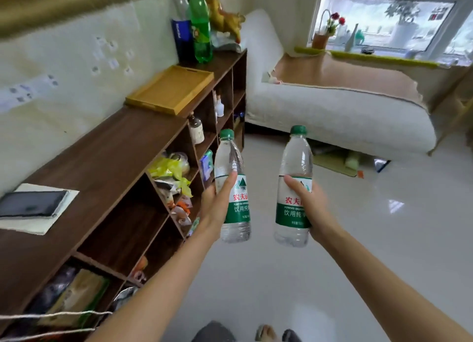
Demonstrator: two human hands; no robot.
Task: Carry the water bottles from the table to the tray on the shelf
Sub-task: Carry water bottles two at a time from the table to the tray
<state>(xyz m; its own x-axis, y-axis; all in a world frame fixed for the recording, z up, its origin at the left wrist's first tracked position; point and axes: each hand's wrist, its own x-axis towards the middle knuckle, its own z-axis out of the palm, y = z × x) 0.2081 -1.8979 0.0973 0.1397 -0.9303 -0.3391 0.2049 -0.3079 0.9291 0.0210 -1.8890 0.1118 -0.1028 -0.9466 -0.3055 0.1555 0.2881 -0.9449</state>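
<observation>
I hold two clear water bottles with green caps and green-and-white labels, both upright over the floor. My left hand grips the left water bottle around its label. My right hand grips the right water bottle the same way. The yellow wooden tray lies on top of the dark brown shelf, ahead and to the left of both bottles, and nothing lies in it.
Behind the tray stand a green soda bottle, a blue-labelled bottle and a golden figurine. A dark tablet lies on white paper on the shelf's near end. A white sofa is ahead right. The floor is glossy tile.
</observation>
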